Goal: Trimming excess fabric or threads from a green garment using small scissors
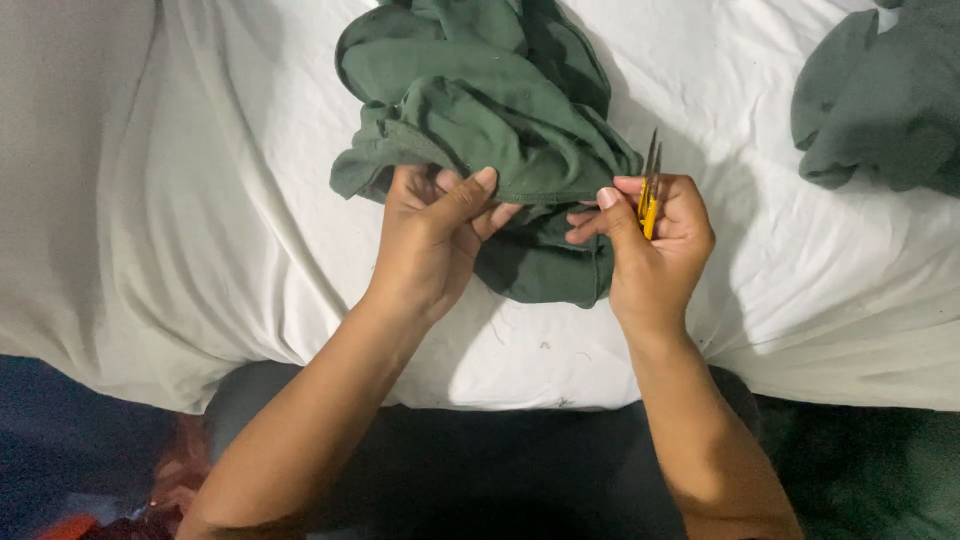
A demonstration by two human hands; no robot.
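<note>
Garment lies on the sheet, centre, behind both hands. Second cloth on the sheet at far right, well apart.

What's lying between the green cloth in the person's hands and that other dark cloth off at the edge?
In the head view, only bare, wrinkled white sheet lies between the green cloth and the dark cloth.

second green cloth cut off top-right

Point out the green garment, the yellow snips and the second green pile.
green garment (480,90): head view, on its bunched upper folds.
yellow snips (650,205): head view, on the yellow handle.
second green pile (885,95): head view, on its middle.
</note>
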